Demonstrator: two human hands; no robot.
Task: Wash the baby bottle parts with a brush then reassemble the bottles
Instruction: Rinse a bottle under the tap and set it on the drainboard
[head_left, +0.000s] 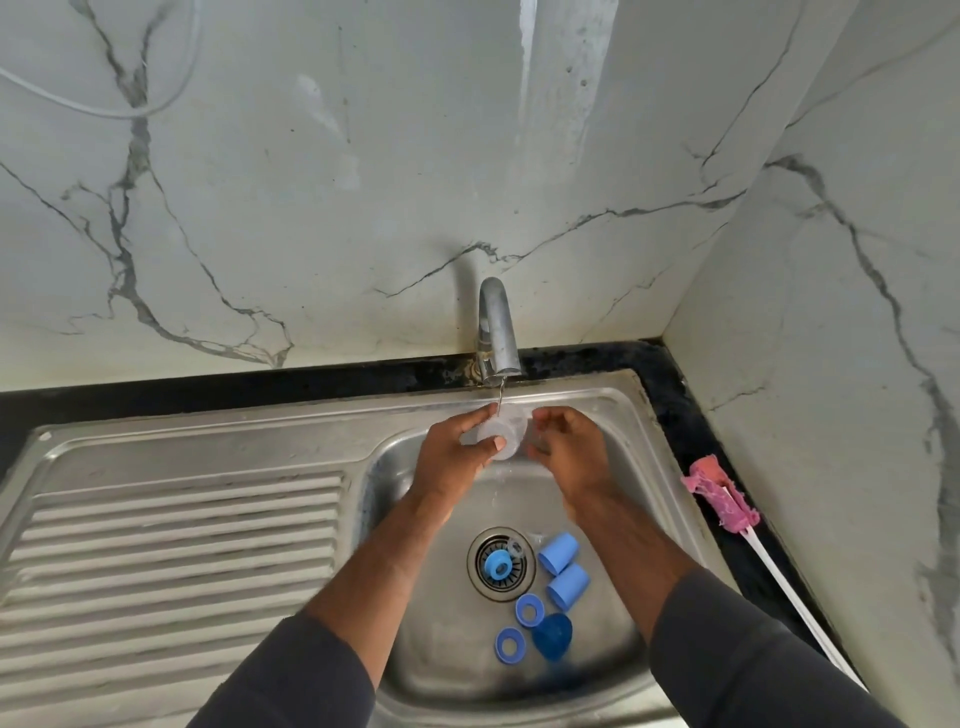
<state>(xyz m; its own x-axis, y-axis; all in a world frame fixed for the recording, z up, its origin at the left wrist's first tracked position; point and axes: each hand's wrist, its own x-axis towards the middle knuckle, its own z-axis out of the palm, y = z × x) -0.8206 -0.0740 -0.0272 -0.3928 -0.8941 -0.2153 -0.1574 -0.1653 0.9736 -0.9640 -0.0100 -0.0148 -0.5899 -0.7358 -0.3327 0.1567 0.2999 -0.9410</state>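
While a thin stream runs from the tap (498, 332), I see the left hand (457, 452) gripping the clear bottle (501, 434) under it, thumb and fingers curled round its body, above the sink (208, 441) basin. The right hand (566, 447) sits just beside the bottle's mouth, fingers curled; it may be pinching something clear, but I cannot tell. Blue caps (558, 552) and rings (529, 609) lie by the drain (483, 582). The pink brush (719, 493) rests on the counter (670, 395) at right.

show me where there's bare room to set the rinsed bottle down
Bare: the ribbed drainboard left of the basin, beyond the left hand gripping the clear bottle. Crowded: the basin floor around the drain strainer, with blue caps and blue rings. The bottle brush lies on the right counter strip.
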